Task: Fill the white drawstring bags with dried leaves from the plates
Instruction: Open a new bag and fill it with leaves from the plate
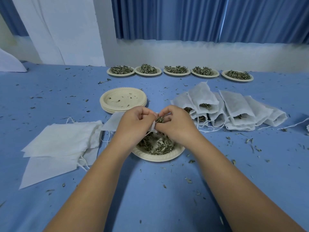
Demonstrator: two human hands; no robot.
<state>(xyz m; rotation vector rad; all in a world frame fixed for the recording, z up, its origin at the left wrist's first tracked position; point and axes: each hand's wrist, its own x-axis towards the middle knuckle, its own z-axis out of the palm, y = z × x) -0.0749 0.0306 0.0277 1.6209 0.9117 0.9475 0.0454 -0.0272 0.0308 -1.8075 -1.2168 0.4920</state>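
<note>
A cream paper plate (158,157) with dried leaves (158,145) sits in front of me on the blue cloth. Above it my left hand (133,123) grips the mouth of a white drawstring bag (112,123), whose body trails off to the left. My right hand (175,123) pinches a clump of dried leaves (160,119) at the bag's opening. The hands hide most of the opening.
Empty white bags (63,143) lie stacked at the left. Filled bags (230,111) lie in a pile at the right. A stack of empty plates (123,100) stands behind my hands. Several plates of leaves (177,71) line the far edge. Leaf crumbs are scattered over the cloth.
</note>
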